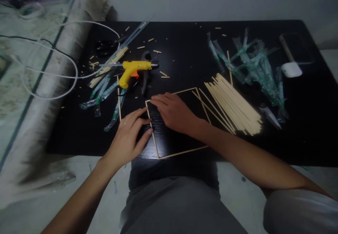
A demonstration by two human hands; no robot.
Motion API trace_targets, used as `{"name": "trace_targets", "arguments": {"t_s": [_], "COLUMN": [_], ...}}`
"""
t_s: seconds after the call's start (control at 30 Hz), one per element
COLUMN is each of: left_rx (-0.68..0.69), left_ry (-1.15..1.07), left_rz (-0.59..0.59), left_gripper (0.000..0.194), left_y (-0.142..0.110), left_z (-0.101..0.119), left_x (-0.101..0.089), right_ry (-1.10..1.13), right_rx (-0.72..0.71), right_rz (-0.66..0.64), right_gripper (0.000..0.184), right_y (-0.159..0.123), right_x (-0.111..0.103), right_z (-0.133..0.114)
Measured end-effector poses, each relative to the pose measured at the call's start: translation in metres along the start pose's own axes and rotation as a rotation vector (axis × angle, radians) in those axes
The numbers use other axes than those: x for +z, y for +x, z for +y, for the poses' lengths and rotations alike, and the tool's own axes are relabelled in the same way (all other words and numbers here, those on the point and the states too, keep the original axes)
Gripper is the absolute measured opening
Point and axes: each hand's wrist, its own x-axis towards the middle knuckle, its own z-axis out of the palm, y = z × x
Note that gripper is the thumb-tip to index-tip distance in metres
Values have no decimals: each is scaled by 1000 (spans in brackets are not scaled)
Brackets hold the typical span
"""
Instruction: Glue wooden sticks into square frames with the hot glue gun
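Touching the left side of a thin stick frame (pixel 183 152), the left hand (pixel 129 133) has its fingers spread and its thumb apart, laid along the stick rather than wrapped round it. Right hand (pixel 174 114) reaches across the inside of the frame, fingers close together, tips at the far left corner; thumb hidden, so cannot tell whether it pinches or only presses.

Frame lies flat on the black table (pixel 182 61), by the near edge, in front of the lap. Four-sided; right forearm covers its near right corner. One loose stick (pixel 119 100) just beyond the left hand.

Farther out, left: yellow glue gun (pixel 136 68) on its side, nozzle to the right; black-handled scissors (pixel 105 47) behind. Right of frame: fanned pile of pale sticks (pixel 232 105), a couple straying toward the frame's right side. Beyond the pile, crumpled green-and-clear wrappers (pixel 258 66), then a white case (pixel 291 69) touching or just beside a phone (pixel 297 47).
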Motion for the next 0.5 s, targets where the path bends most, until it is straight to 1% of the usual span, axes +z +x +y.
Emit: {"name": "trace_targets", "arguments": {"t_s": [0.07,0.17,0.33,0.5], "left_rx": [4,18,29,30], "left_ry": [-11,-25,-17,0], "left_rz": [0,13,52,42], "left_gripper": [18,16,26,25], "left_y": [5,13,26,32], "left_z": [-5,-12,-20,-26], "left_x": [-2,-6,-10,-10], "right_ry": [-10,-37,-48,-49], "right_rx": [9,26,21,21], "right_rz": [11,25,22,20], "right_gripper": [40,39,39,39], "right_y": [0,0,1,1], "right_x": [-1,-2,-3,-4], "right_z": [-1,-3,-3,-3]}}
